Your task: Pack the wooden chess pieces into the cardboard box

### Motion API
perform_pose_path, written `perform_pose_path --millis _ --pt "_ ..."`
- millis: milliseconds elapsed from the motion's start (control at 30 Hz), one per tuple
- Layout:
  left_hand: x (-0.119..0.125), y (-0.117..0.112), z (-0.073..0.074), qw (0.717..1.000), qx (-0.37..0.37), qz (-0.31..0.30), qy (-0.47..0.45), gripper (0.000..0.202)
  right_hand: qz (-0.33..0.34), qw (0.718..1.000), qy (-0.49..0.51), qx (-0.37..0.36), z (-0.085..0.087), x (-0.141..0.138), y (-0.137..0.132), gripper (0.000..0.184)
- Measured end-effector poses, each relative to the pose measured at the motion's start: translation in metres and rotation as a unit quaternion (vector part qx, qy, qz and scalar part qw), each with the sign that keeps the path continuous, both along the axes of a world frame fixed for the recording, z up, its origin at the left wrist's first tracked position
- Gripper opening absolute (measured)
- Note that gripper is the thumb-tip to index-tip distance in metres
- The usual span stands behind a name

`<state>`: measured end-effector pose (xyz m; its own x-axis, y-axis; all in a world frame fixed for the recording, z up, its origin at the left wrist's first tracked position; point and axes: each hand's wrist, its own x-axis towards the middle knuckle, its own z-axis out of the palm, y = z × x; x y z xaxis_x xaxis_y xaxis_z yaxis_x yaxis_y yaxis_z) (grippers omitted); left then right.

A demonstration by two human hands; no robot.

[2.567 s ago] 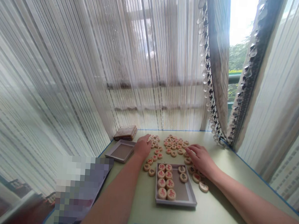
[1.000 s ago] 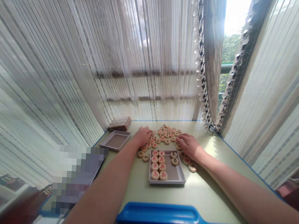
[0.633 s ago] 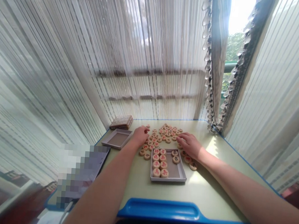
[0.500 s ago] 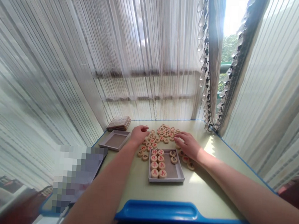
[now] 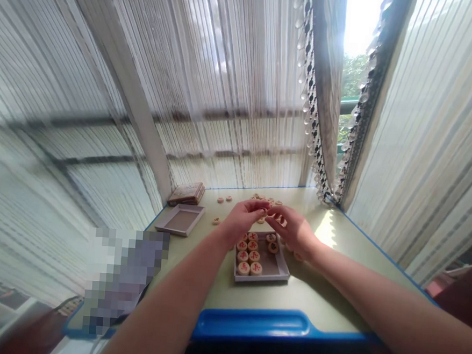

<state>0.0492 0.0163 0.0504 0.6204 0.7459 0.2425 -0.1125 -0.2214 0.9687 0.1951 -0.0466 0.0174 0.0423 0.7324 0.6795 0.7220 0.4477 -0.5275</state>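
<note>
My left hand (image 5: 244, 218) is closed, its thumb and fingers pinching a small round xiangqi piece (image 5: 264, 212) above the table. From the other side the curled fingers of my right hand (image 5: 292, 227) meet the same piece; its thumb sits lower, and my fingers partly hide the piece. Just below my hands lies a shallow open box (image 5: 271, 264). Two columns of red-marked xiangqi pieces (image 5: 253, 256) fill its left side, and two dark-marked pieces (image 5: 272, 247) lie at its upper right. Loose pieces (image 5: 278, 202) lie behind my hands, partly covered.
An open box lid (image 5: 184, 219) rests at the table's left, with a stack of brown, book-like things (image 5: 187, 193) behind it. Few loose pieces lie at the back left. A blue-edged tray groove (image 5: 254, 321) runs along the front. Striped curtains (image 5: 234, 90) hang behind.
My left hand has moved right and both hands have come together above the box, meeting at a xiangqi piece. Loose pieces on the left are now hidden by my left hand or shifted.
</note>
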Motion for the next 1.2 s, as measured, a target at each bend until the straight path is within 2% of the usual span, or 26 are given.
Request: perform_pose_path --millis 167,333,600,933,1000,1133,1200 --pt "0.002 -0.003 -0.002 0.999 -0.014 -0.038 0.004 0.029 0.009 1.000 0.007 0.010 0.008 0.001 -0.005 0.018" --pt "0.000 -0.001 -0.001 0.999 0.015 -0.048 -0.001 0.033 0.017 1.000 0.010 0.010 0.010 0.000 -0.006 0.018" --pt "0.000 0.001 -0.003 0.994 0.034 -0.107 0.007 0.033 0.005 0.997 -0.073 0.030 0.012 0.009 -0.002 0.024" --pt "-0.001 -0.002 0.002 0.990 0.032 -0.137 0.024 0.040 0.008 0.994 -0.107 -0.027 0.022 0.013 -0.008 0.024" --pt "-0.001 0.002 -0.002 0.993 0.040 -0.102 0.035 0.044 0.002 0.991 -0.125 -0.053 0.025 0.015 -0.010 0.022" --pt "-0.001 0.018 -0.013 0.990 0.094 0.055 0.092 0.049 0.007 0.973 -0.180 -0.141 0.028 0.019 -0.013 0.021" --pt "-0.002 0.026 -0.018 0.981 0.103 0.109 0.122 0.054 0.014 0.962 -0.209 -0.177 0.029 0.018 -0.014 0.021"
